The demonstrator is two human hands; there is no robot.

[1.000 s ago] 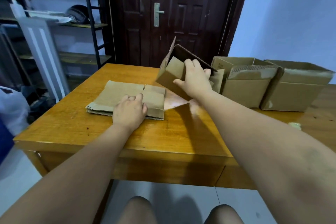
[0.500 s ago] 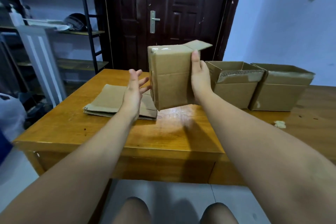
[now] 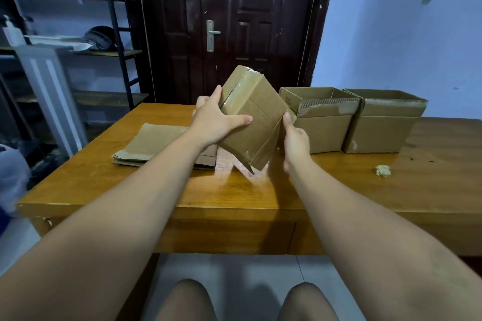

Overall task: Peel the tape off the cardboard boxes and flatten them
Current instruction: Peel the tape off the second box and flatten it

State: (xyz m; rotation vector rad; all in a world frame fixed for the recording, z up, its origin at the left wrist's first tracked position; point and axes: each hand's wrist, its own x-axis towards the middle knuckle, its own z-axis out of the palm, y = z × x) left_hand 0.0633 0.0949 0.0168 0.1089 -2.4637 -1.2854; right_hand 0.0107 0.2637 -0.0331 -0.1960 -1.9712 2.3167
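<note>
Finding: the small brown cardboard box (image 3: 257, 122) is held tilted in the air above the orange-brown wooden table (image 3: 104, 185), one lower corner just above the top. The left hand (image 3: 215, 122) clamps its upper left side, thumb laid across the near face and fingers wrapped behind. The right hand (image 3: 296, 142) holds the lower right edge with the thumb pressed along it; its fingers are hidden behind the box. The strip of clear glossy tape (image 3: 238, 92) runs along the seam just above the left grip and appears unpeeled. Risks, as judged: the tape may tear into slivers or lift the paper face if pulled sharply; the box may slip when one hand lets go to pick at the tape end; a swing right of the grip could knock the nearer open brown cardboard box (image 3: 323, 135), which stands just beside the right hand. Surroundings: a flat stack of brown cardboard (image 3: 156, 143) lies below and left of the grip, a second open brown cardboard box (image 3: 383, 133) and a crumpled ball of tape (image 3: 382, 171) well right; a dark brown panelled door (image 3: 234, 21) and black metal shelf rack (image 3: 112, 21) stand beyond.
</note>
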